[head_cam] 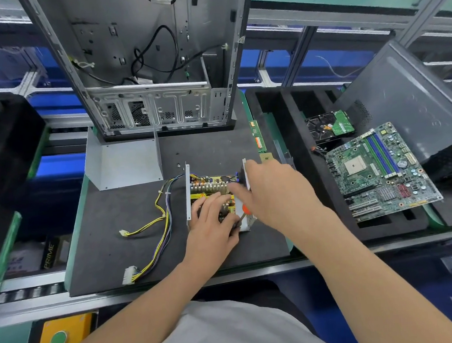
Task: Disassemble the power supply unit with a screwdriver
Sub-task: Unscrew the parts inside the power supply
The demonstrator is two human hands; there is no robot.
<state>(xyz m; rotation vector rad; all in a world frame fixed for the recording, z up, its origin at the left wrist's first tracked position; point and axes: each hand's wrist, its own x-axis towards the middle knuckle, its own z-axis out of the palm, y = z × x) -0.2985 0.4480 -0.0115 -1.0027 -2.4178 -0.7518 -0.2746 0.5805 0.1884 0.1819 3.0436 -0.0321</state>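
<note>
Pressing power supply unit [209, 186] with flat left hand [210, 227] | unit open-side up, cables [167, 214] trailing left | right hand [276, 197] blurred, grip unclear

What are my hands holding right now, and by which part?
Left hand rests on the power supply's board, apparently gripping nothing. Right hand is blurred over something orange, perhaps the screwdriver handle; its grip cannot be told.

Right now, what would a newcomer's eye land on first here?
The opened power supply unit in the middle of the dark mat, its circuit board bare. The left hand rests on it and the right hand is blurred over its right side. Behind it a stripped computer case stands upright, and a green motherboard lies on the black foam tray at right.
</note>
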